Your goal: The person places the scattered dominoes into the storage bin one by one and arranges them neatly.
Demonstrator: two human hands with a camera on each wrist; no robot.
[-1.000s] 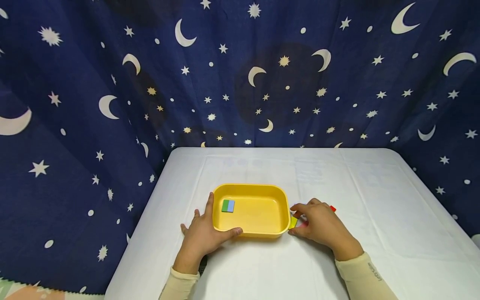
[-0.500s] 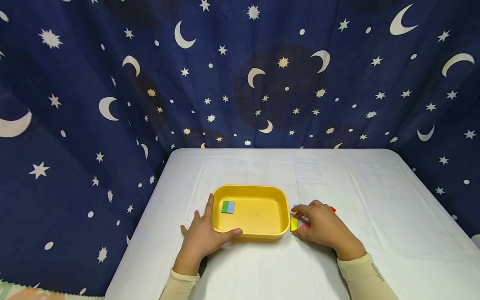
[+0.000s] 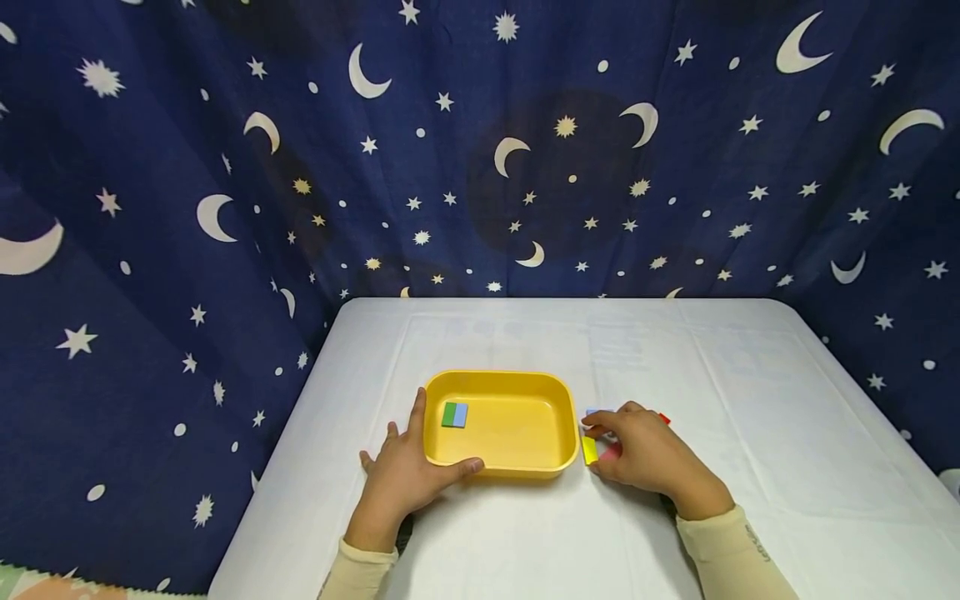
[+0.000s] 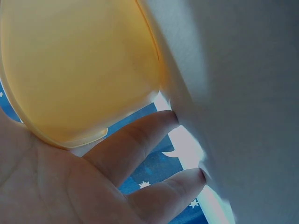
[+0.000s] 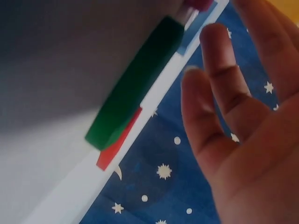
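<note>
A yellow rectangular tray (image 3: 517, 429) stands on the table. Spread along its left end is my left hand (image 3: 401, 475), thumb on the front rim and other fingers outside the left wall, two of them extended in the left wrist view. Just right of the tray, my right hand (image 3: 645, 454) pinches a small yellow block (image 3: 589, 450) between thumb and index finger. Around and under this hand lie a pink block (image 3: 611, 452), a blue block (image 3: 596, 411) and a red block (image 3: 664, 418). The right wrist view shows a green block (image 5: 135, 88), hidden from above.
Inside the tray, a green block (image 3: 448, 414) and a light blue block (image 3: 461, 415) sit side by side near the left end. White cloth covers the table (image 3: 675, 350). A dark blue curtain (image 3: 480, 167) with moons and stars hangs behind it.
The yellow block has turned slightly and shifted a little away from the tray, with my right thumb moving right. My left hand and the tray stay put.
</note>
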